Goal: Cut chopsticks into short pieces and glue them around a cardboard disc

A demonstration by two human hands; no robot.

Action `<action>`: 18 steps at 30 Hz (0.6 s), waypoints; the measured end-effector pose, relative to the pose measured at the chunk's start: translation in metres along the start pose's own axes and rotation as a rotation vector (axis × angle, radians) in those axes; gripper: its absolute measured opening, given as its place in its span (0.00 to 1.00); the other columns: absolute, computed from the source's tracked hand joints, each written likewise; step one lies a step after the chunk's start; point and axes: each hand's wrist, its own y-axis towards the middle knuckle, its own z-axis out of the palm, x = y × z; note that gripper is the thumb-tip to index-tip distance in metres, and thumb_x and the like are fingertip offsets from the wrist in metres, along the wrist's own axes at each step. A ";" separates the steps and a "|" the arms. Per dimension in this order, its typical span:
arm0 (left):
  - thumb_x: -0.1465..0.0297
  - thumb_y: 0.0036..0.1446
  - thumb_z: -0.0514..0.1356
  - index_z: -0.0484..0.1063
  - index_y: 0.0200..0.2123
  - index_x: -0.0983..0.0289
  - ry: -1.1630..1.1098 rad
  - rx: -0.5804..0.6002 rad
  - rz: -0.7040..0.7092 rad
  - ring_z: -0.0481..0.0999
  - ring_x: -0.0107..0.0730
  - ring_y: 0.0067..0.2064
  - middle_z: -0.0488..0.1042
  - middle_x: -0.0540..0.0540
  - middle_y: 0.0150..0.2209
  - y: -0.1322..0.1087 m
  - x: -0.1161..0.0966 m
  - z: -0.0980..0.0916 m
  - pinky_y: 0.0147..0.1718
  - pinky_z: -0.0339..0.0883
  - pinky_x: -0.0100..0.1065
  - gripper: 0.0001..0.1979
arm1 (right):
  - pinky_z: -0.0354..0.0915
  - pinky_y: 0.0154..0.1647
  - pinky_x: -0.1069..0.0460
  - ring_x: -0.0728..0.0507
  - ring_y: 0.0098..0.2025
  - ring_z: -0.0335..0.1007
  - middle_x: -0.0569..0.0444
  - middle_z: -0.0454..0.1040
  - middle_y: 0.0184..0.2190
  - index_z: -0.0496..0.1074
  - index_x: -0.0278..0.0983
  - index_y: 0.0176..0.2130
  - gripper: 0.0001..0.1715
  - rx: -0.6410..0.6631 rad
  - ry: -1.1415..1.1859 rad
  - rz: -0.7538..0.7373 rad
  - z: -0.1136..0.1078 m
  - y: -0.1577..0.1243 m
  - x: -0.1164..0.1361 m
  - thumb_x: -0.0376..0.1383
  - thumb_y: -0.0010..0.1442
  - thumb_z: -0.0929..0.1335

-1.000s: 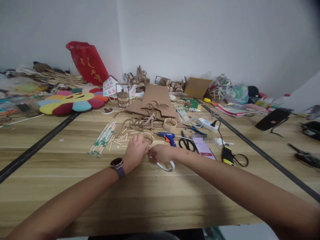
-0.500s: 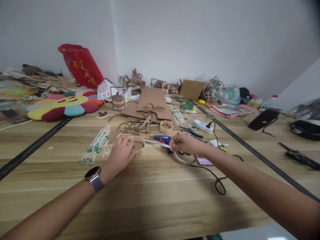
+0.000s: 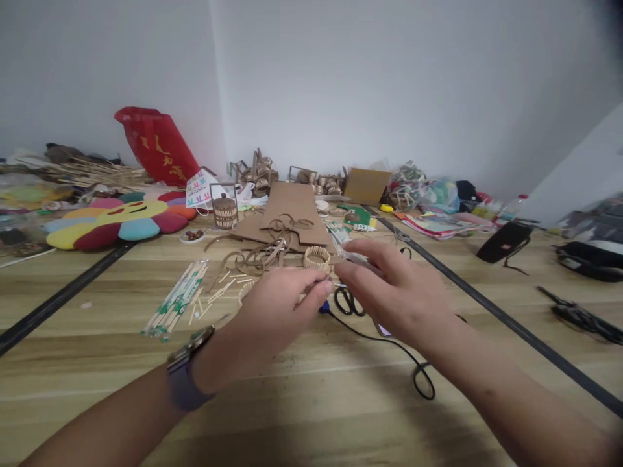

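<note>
My left hand [image 3: 287,301] is raised over the table, thumb and forefinger pinched; what lies between them is too small to make out. Close to its right, my right hand [image 3: 394,288] has curled fingers, with the thumb and whatever they hold hidden. Partly behind my left hand sits a ring of short wooden sticks [image 3: 245,291]. A second stick ring [image 3: 317,258] stands farther back. Below the fingertips show the blue end of a glue gun [image 3: 324,307] and black looped handles, apparently scissors [image 3: 346,301].
Bagged wooden sticks [image 3: 178,298] and loose stick pieces [image 3: 221,288] lie left. Brown strips [image 3: 263,256] and cardboard [image 3: 292,204] are behind, near a small lidded basket [image 3: 225,211]. A black cord [image 3: 389,340] curls at right; a black speaker [image 3: 503,241] stands farther right.
My left hand has left the near stick ring and moved right into a pinch. My right hand has risen closer to me. The white strip roll is no longer visible on the table.
</note>
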 end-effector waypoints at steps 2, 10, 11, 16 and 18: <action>0.60 0.64 0.50 0.74 0.28 0.61 -0.251 0.043 -0.121 0.72 0.31 0.28 0.75 0.50 0.26 -0.005 -0.008 -0.006 0.27 0.64 0.31 0.18 | 0.65 0.30 0.53 0.44 0.39 0.76 0.52 0.79 0.46 0.76 0.43 0.48 0.14 -0.031 0.126 0.172 0.004 -0.001 0.009 0.38 0.66 0.64; 0.51 0.60 0.53 0.68 0.32 0.60 -0.798 0.162 -0.456 0.77 0.32 0.29 0.75 0.51 0.26 -0.050 -0.006 -0.006 0.26 0.70 0.30 0.18 | 0.62 0.24 0.55 0.47 0.25 0.73 0.57 0.79 0.27 0.75 0.44 0.44 0.11 -0.100 0.375 0.149 0.026 -0.011 0.048 0.40 0.68 0.63; 0.51 0.60 0.53 0.67 0.31 0.60 -0.780 0.128 -0.466 0.77 0.32 0.29 0.74 0.50 0.26 -0.056 -0.004 -0.003 0.26 0.70 0.30 0.19 | 0.61 0.23 0.55 0.47 0.23 0.72 0.58 0.78 0.26 0.74 0.43 0.42 0.11 -0.118 0.382 0.106 0.029 -0.013 0.053 0.39 0.68 0.62; 0.55 0.64 0.46 0.60 0.24 0.59 -0.654 0.025 -0.555 0.65 0.28 0.20 0.65 0.46 0.19 -0.074 0.013 0.015 0.21 0.60 0.31 0.19 | 0.62 0.26 0.54 0.48 0.26 0.74 0.55 0.80 0.31 0.70 0.40 0.44 0.07 -0.182 0.386 -0.007 0.051 -0.027 0.072 0.34 0.68 0.63; 0.57 0.64 0.46 0.59 0.22 0.59 -0.546 -0.025 -0.562 0.63 0.28 0.22 0.63 0.46 0.19 -0.079 0.019 0.022 0.23 0.58 0.32 0.20 | 0.63 0.26 0.54 0.47 0.27 0.75 0.54 0.81 0.34 0.68 0.40 0.47 0.08 -0.199 0.374 0.001 0.059 -0.035 0.077 0.34 0.68 0.64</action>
